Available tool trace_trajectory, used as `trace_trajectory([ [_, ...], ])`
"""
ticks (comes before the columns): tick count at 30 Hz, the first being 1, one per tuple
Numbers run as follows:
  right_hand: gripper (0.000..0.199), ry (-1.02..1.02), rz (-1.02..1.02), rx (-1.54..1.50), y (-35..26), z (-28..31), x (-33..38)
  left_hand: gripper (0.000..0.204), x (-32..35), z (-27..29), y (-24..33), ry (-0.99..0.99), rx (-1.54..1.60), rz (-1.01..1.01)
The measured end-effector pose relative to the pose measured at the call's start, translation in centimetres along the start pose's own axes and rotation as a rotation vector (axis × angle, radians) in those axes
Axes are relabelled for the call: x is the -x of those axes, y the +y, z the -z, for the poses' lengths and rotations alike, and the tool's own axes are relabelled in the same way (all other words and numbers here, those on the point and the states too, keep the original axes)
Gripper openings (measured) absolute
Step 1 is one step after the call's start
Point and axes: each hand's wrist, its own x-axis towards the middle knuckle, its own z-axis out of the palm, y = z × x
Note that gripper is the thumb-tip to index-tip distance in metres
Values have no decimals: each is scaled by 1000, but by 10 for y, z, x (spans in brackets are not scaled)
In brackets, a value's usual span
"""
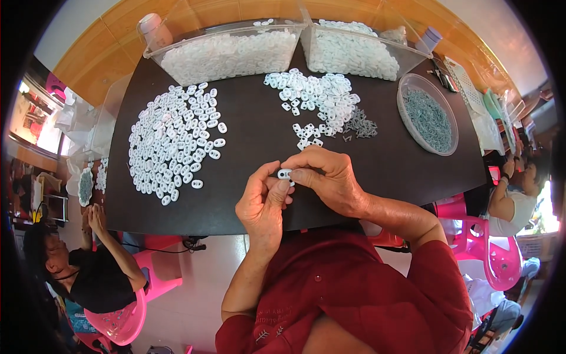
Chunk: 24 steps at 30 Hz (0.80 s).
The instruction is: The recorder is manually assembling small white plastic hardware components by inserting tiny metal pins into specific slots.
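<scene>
Above the table's near edge, my left hand (263, 200) and my right hand (330, 180) meet with bent, pinching fingers. Between their fingertips is a small white oval plastic piece (284, 174) with dark round spots on its face. Part of another white bit shows just below it, mostly covered by my fingers. Beyond my hands lies a loose pile of white plastic pieces (330, 97), with a smaller cluster (306, 133) nearer me. A heap of small grey screw-like parts (361, 125) touches that pile's right side.
White two-spotted ovals (171, 138) spread over the left of the dark table (247, 118). Two clear bins (230, 56) (354, 53) of white pieces line the back. A round tray (402, 112) of grey parts stands right. People sit at both sides.
</scene>
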Motion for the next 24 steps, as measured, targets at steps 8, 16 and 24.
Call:
trace_trajectory([
  [8,15,-6,45,48,5,0,0,25,-2,3,-4,2,52,24],
  [16,19,7,101,67,-1,-8,1,24,-3,2,-9,22,199,-30],
  [24,24,102,288,189,3,-14,2,20,1,2,-18,80,169,-105],
])
